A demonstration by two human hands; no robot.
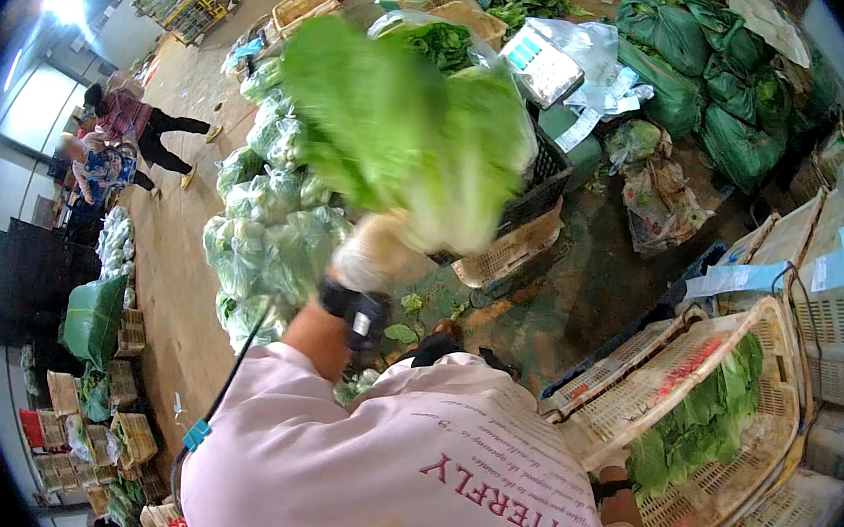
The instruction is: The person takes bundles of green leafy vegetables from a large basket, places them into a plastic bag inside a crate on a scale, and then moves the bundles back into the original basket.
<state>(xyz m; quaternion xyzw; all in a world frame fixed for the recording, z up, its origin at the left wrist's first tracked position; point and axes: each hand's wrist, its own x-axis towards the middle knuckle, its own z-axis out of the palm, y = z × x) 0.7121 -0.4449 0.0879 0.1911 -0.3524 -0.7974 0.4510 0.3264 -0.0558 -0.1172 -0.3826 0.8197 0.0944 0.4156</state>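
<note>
My left hand (380, 254), in a pale work glove, is raised in front of me and grips a leafy green vegetable (404, 123), like romaine lettuce, by its white stem end. The leaves are blurred and hide part of what lies behind. At the lower right, my right hand (608, 460) is at the rim of a white plastic crate (780, 347) that leans open towards me. More green leafy heads (710, 417) lie inside that crate. The right fingers are mostly hidden by the rim, so their grip cannot be made out.
Clear bags of vegetables (272, 213) are stacked at left. Ahead, a digital scale (543, 62) sits beside a black crate (541, 191) on a beige crate (509, 252). Green sacks (743, 118) are piled far right. Two people (125, 132) are at far left. Loose leaves (402, 332) litter the floor.
</note>
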